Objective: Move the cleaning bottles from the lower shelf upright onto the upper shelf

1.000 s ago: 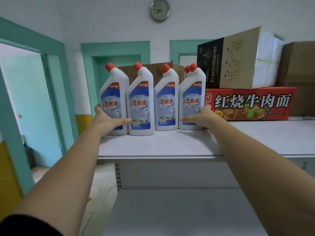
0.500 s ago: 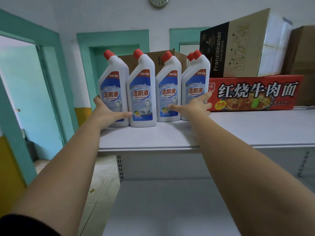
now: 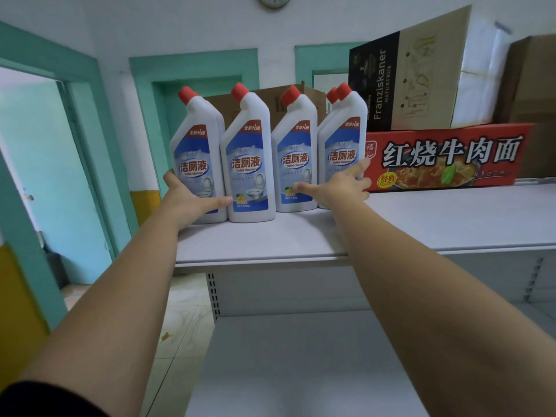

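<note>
Toilet cleaner bottles stand upright in a row on the upper shelf, opaque, contents hidden. Your left hand curls round the leftmost bottle, thumb across its front. Your right hand rests with straight, spread fingers against the rightmost bottle.

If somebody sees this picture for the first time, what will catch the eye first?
A row of white plastic cleaning bottles with red caps stands upright on the white upper shelf. The left hand grips the leftmost bottle, and the straight-fingered right hand touches the rightmost bottle. Right of them lies a red cardboard noodle carton, with a black-and-tan box on top.
</note>
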Action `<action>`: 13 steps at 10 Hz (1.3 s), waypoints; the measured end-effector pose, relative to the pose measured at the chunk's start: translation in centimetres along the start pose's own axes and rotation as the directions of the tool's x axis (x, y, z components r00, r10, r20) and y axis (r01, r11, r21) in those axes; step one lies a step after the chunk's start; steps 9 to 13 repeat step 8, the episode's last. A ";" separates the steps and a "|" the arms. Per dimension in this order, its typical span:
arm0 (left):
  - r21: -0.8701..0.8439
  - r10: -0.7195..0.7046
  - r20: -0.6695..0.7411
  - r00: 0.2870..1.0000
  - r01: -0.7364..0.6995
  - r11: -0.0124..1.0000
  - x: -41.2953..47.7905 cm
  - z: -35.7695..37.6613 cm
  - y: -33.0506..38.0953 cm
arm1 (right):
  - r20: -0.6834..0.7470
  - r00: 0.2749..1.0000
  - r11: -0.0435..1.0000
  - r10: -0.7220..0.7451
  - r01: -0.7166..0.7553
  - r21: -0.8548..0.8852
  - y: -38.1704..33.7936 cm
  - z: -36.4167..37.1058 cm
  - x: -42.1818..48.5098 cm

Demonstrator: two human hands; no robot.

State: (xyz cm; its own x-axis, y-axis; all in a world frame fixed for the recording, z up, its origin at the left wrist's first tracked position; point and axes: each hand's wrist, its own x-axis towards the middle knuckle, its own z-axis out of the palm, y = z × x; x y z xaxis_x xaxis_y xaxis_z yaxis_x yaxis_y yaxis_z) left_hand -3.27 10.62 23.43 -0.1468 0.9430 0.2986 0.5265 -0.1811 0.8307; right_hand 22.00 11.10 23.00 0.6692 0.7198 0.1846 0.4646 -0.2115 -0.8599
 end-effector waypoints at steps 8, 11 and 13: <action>0.598 -0.090 0.422 0.902 -0.203 0.775 -7.7 4.1 6.2 | 0.313 0.937 0.684 -0.154 0.330 -0.650 4.4 -9.4 -3.4; 0.598 -0.090 0.422 0.902 -0.203 0.775 -7.7 4.1 6.2 | 0.313 0.937 0.684 -0.154 0.330 -0.650 4.4 -9.4 -3.4; 0.598 -0.090 0.422 0.902 -0.203 0.775 -7.7 4.1 6.2 | 0.313 0.937 0.684 -0.154 0.330 -0.650 4.4 -9.4 -3.4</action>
